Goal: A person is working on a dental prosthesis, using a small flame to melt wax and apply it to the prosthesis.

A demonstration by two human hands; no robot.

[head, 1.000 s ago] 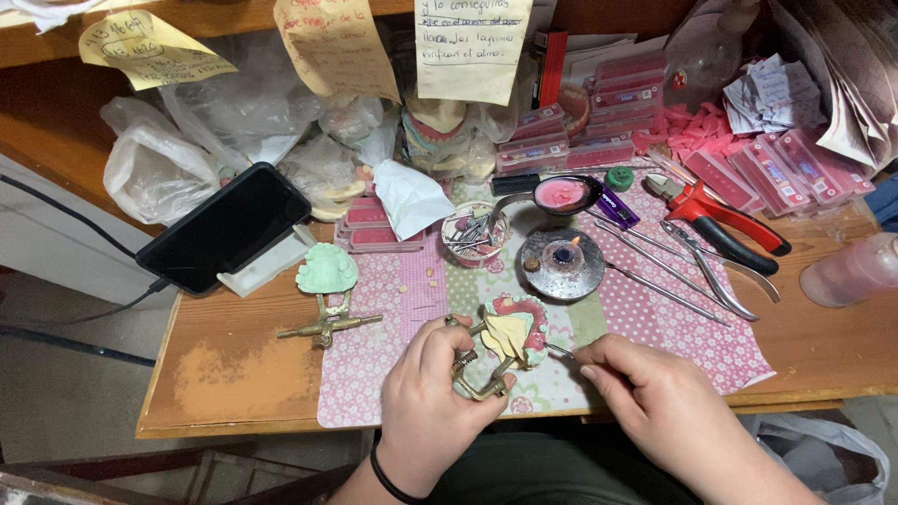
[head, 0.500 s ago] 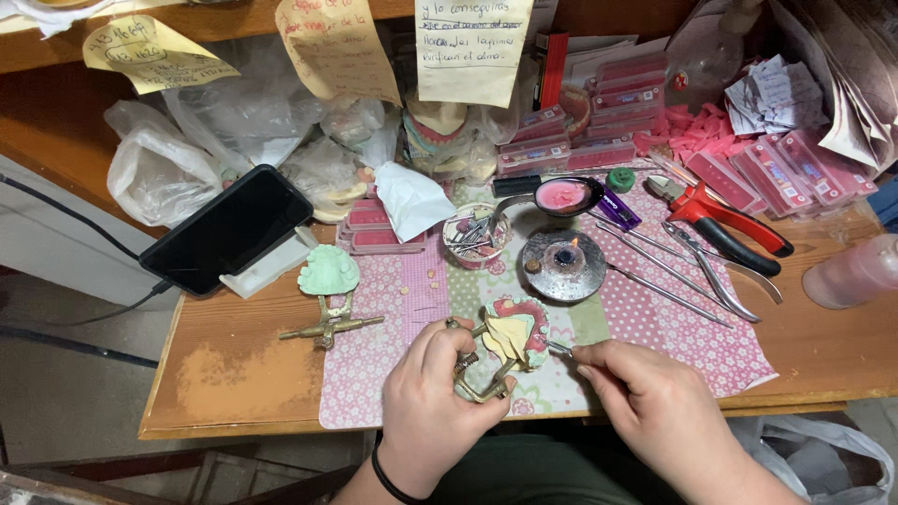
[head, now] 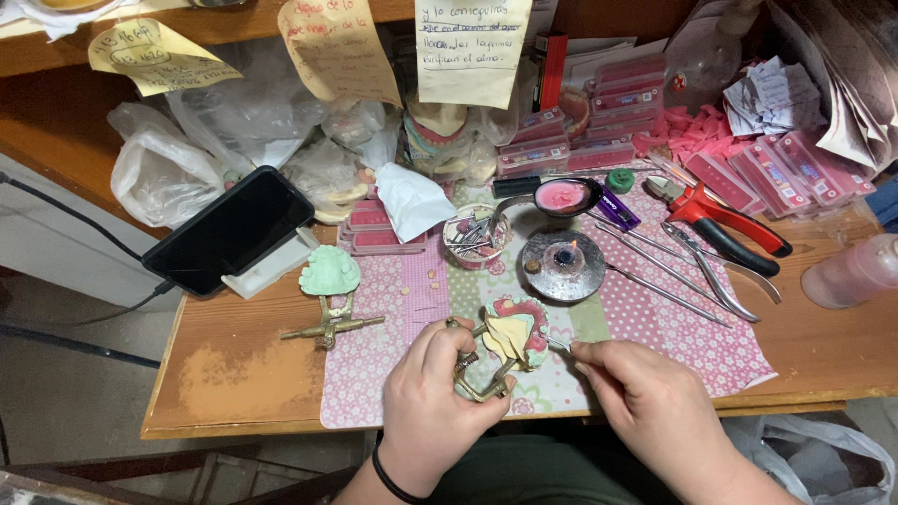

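— While I watch from the head view, tell me what the surface looks like.

— I see a worn wooden table (head: 234,374) with a pink patchwork cloth (head: 655,327) spread over its middle. My left hand (head: 440,402) is wrapped around a brass dental articulator (head: 479,379) that carries a cream and pink dental cast (head: 514,332), low on the cloth near the front edge. My right hand (head: 645,397) is pinched narrow on a thin metal instrument (head: 559,345) whose tip sits just beside the cast.

— And around that?

— Just behind the cast a small round burner (head: 564,265) stands on the cloth, with a spoon of pink wax (head: 564,196) beyond it. To the right lie red-handled pliers (head: 725,213) and several slim steel tools (head: 683,271). A second articulator with a green cast (head: 329,295) rests on the bare wood to the left, near a dark phone (head: 229,232) propped on a white stand.

— The room?

— At the back, a wooden shelf edge carries handwritten paper notes (head: 472,47). Below them are crumpled plastic bags (head: 187,150) and stacks of pink trays (head: 561,140). A pink bottle (head: 856,271) lies at the far right. Grey floor (head: 65,393) shows left of the table.
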